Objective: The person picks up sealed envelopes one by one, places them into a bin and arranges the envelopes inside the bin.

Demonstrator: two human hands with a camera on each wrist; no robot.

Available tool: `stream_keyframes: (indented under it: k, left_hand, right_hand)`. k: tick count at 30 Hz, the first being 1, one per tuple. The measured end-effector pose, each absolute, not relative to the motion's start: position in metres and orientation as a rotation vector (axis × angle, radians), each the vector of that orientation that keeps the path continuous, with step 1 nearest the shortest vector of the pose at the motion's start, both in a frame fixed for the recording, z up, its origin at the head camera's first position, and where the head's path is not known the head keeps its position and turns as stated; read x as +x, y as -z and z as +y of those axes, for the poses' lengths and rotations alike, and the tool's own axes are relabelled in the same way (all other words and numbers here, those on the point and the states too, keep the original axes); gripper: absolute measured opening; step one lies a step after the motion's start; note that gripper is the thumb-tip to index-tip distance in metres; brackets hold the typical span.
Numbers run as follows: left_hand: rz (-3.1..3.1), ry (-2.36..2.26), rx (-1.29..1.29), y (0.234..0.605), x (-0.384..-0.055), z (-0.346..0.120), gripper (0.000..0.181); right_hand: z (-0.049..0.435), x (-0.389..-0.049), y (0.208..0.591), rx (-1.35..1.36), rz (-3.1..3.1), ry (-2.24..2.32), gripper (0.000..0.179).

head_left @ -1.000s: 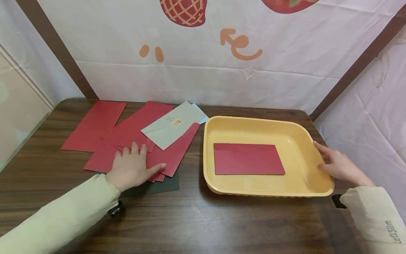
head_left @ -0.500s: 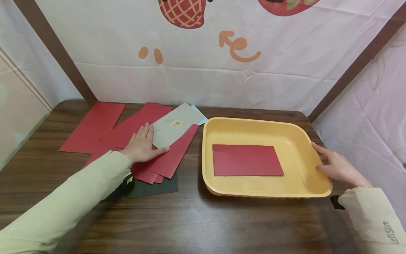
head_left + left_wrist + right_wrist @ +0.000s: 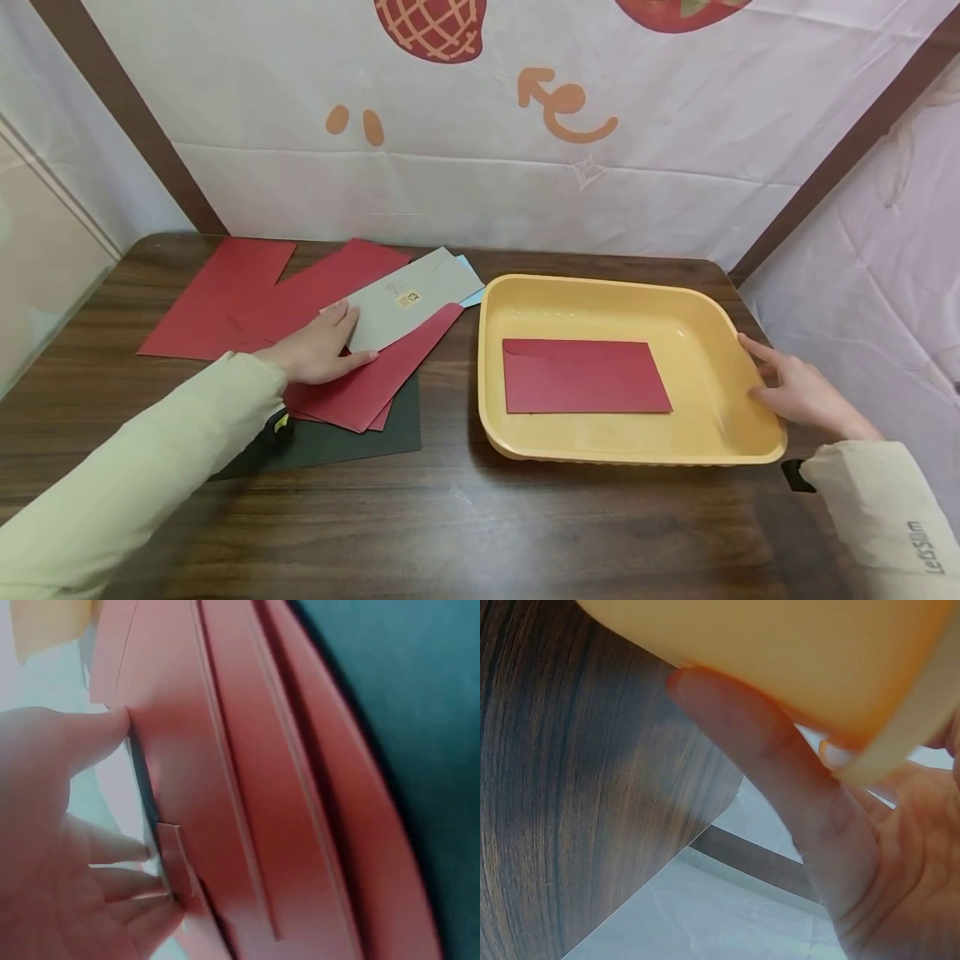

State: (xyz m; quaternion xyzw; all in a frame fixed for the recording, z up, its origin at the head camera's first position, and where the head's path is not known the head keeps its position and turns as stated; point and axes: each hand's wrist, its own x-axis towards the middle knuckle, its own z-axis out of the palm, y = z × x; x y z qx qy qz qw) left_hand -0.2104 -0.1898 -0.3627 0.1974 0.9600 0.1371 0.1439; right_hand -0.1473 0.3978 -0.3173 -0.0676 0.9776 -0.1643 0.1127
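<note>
My left hand lies palm down with fingers spread on a fanned pile of envelopes. Its thumb touches a red envelope, and its fingertips meet the near-left edge of a grey envelope. Layered red envelopes fill much of the left wrist view, with thumb and fingertips right at one edge. My right hand grips the right rim of a yellow plastic tub; the right wrist view shows one digit along the tub's outer wall. One red envelope lies flat inside the tub.
Other red envelopes overlap at the table's far left. A light blue envelope peeks from behind the grey one, close to the tub. Under the pile lies a dark green-black sheet. A printed cloth hangs behind the table.
My left hand first reached farther over the pile, then slid back left, and the grey and top red envelopes shifted slightly nearer and left. My right hand and the tub stayed put.
</note>
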Motion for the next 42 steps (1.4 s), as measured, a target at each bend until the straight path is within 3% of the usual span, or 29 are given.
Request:
stream_keyframes:
  k: [7, 20, 32, 42]
  left_hand:
    - [2.879, -0.086, 0.839, 0.361, -0.202, -0.184, 0.053]
    - [2.955, 0.193, 0.994, 0.356, -0.195, -0.181, 0.039]
    - [3.121, -0.134, 0.893, 0.348, -0.197, -0.194, 0.052]
    - [3.026, -0.183, 0.915, 0.355, -0.185, -0.215, 0.050]
  right_hand:
    - [0.398, -0.147, 0.318, -0.199, 2.870, 0.493, 0.079]
    - [0.398, -0.147, 0.320, -0.216, 2.884, 0.489, 0.079]
    - [0.398, -0.145, 0.319, -0.199, 2.878, 0.495, 0.079]
    - [0.398, -0.146, 0.319, -0.192, 2.874, 0.495, 0.079]
